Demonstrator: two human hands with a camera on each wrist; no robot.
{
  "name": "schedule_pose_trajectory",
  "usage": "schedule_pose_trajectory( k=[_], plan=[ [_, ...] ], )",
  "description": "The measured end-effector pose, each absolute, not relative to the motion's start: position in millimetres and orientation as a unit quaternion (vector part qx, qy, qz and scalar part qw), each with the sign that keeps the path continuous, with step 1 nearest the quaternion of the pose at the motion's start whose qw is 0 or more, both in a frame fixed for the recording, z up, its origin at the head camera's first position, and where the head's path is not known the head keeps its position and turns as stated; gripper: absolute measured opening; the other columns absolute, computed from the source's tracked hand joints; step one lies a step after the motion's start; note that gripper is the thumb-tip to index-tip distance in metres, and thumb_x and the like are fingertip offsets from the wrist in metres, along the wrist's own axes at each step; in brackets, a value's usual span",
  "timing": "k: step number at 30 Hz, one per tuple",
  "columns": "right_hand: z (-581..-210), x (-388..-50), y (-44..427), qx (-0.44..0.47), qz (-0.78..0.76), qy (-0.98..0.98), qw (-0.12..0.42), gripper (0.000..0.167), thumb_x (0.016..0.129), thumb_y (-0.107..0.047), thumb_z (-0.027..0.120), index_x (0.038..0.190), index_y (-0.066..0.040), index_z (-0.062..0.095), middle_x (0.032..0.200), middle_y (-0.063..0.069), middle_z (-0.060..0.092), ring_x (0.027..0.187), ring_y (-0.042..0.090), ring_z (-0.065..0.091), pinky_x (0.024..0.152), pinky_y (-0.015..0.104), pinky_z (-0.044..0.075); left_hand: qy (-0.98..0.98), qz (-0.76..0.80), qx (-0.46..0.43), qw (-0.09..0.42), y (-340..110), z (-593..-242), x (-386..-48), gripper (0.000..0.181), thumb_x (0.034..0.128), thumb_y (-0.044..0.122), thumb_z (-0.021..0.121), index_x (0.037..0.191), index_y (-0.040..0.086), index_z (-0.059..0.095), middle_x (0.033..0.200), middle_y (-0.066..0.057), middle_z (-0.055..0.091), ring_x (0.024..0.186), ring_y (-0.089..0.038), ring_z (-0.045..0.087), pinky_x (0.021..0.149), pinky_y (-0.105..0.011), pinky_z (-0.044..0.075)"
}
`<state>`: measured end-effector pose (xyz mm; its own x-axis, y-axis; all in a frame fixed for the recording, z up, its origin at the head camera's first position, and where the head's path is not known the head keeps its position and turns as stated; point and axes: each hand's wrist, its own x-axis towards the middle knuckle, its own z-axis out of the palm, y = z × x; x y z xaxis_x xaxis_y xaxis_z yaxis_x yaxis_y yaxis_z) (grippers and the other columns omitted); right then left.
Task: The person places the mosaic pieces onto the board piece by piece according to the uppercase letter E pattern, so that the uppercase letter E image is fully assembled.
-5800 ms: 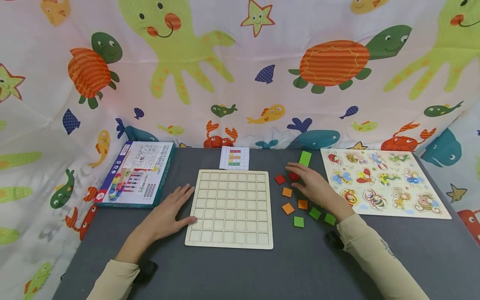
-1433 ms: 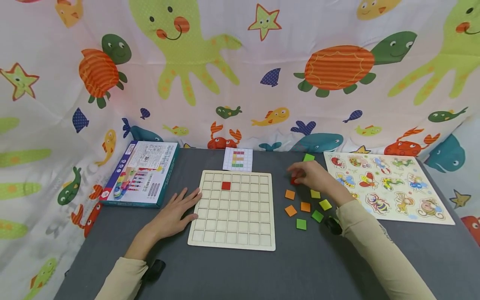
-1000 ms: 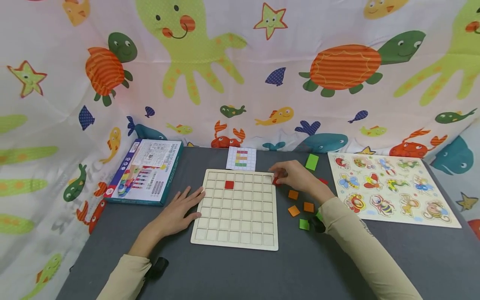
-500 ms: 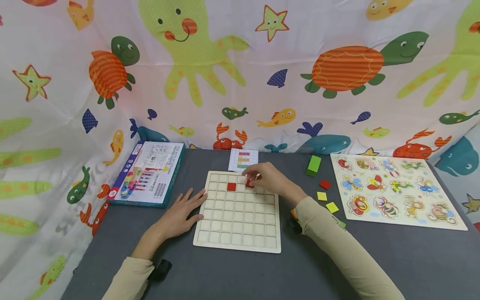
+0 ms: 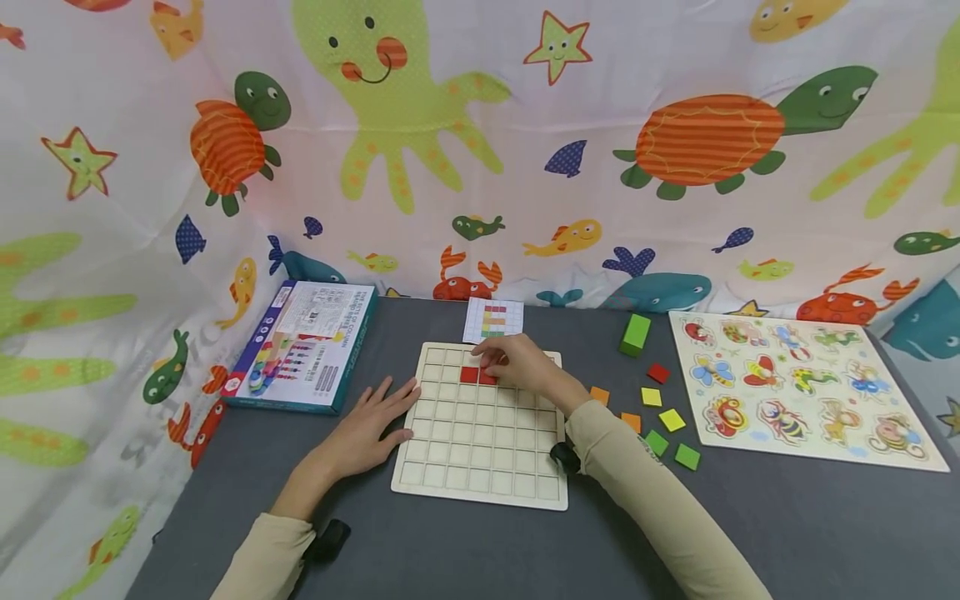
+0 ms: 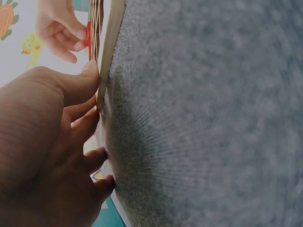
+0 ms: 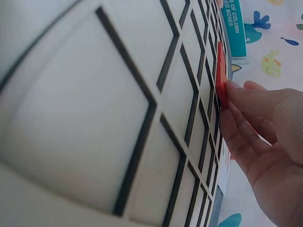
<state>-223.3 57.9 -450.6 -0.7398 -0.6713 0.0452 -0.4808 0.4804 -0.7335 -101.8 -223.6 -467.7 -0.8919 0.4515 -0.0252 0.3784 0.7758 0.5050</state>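
A pale wooden grid board (image 5: 480, 496) lies on the grey table. My left hand (image 5: 363, 433) rests at its left edge with the fingers spread; in the left wrist view, the thumb (image 6: 83, 87) touches the rim. One red square tile (image 5: 468, 375) sits in a cell of the second row. Directly right of it, my right hand (image 5: 521, 367) pinches a second red square tile (image 5: 487, 378) at the grid. Thumb and finger are on that tile (image 7: 221, 75) in the right wrist view. A small card with a coloured grid pattern (image 5: 495, 321) lies behind the board.
Right of the board lie a loose red tile (image 5: 658, 373), yellow tiles (image 5: 651, 397), orange tiles (image 5: 599, 395) partly behind the sleeve, green tiles (image 5: 687, 456) and a tall green block (image 5: 634, 335). A picture puzzle board (image 5: 813, 387) is far right, a flat box (image 5: 303, 346) left.
My right hand has picked up a second red tile from the right of the board and carried it left, beside the first one, which was also placed during these frames. My left hand stays at the edge.
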Motion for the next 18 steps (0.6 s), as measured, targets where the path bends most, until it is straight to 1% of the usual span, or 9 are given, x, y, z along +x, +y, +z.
schedule_pose_trajectory(
  k=[4, 7, 10, 14, 18],
  plan=[
    [-451.2, -222.4, 56.4, -0.341, -0.364, 0.857, 0.126, 0.028, 0.089, 0.003, 0.068, 0.117, -0.001, 0.068, 0.093, 0.005, 0.069, 0.088, 0.017, 0.064, 0.081, 0.028, 0.053, 0.939, 0.254, 0.22, 0.069, -222.4, -467.1, -101.1, 0.065, 0.0951, 0.021, 0.065, 0.152, 0.008, 0.036, 0.159, -0.009, 0.028, 0.146, -0.044, 0.015, 0.115, -0.064, 0.008],
    [-448.8, -222.0, 56.9, -0.341, -0.358, 0.859, 0.131, 0.027, 0.09, 0.003, 0.067, 0.117, -0.001, 0.068, 0.094, 0.004, 0.069, 0.088, 0.016, 0.064, 0.081, 0.027, 0.053, 0.94, 0.252, 0.22, 0.072, -222.9, -467.7, -101.2, 0.065, 0.0959, 0.023, 0.064, 0.153, 0.009, 0.035, 0.16, -0.008, 0.027, 0.147, -0.043, 0.014, 0.115, -0.064, 0.008],
    [-442.3, -221.0, 63.6, -0.342, -0.365, 0.856, 0.13, 0.026, 0.091, 0.0, 0.067, 0.117, 0.0, 0.068, 0.095, 0.005, 0.069, 0.089, 0.017, 0.064, 0.081, 0.029, 0.054, 0.939, 0.253, 0.221, 0.077, -222.5, -468.9, -102.0, 0.065, 0.0967, 0.024, 0.063, 0.153, 0.01, 0.034, 0.16, -0.007, 0.026, 0.147, -0.042, 0.013, 0.115, -0.063, 0.007],
    [-430.5, -216.8, 80.8, -0.342, -0.37, 0.856, 0.117, 0.026, 0.092, -0.004, 0.067, 0.118, 0.001, 0.068, 0.094, 0.005, 0.07, 0.088, 0.017, 0.064, 0.083, 0.033, 0.055, 0.937, 0.258, 0.223, 0.076, -222.7, -468.2, -102.1, 0.064, 0.0965, 0.023, 0.063, 0.153, 0.01, 0.035, 0.16, -0.008, 0.026, 0.147, -0.043, 0.013, 0.115, -0.063, 0.007],
    [-424.3, -209.1, 110.8, -0.324, -0.368, 0.866, 0.097, 0.027, 0.093, -0.007, 0.067, 0.119, -0.001, 0.068, 0.094, 0.003, 0.069, 0.088, 0.016, 0.063, 0.085, 0.036, 0.055, 0.936, 0.26, 0.226, 0.069, -223.6, -467.2, -101.6, 0.065, 0.0955, 0.02, 0.064, 0.152, 0.008, 0.036, 0.159, -0.01, 0.028, 0.146, -0.045, 0.015, 0.114, -0.065, 0.008]
  ],
)
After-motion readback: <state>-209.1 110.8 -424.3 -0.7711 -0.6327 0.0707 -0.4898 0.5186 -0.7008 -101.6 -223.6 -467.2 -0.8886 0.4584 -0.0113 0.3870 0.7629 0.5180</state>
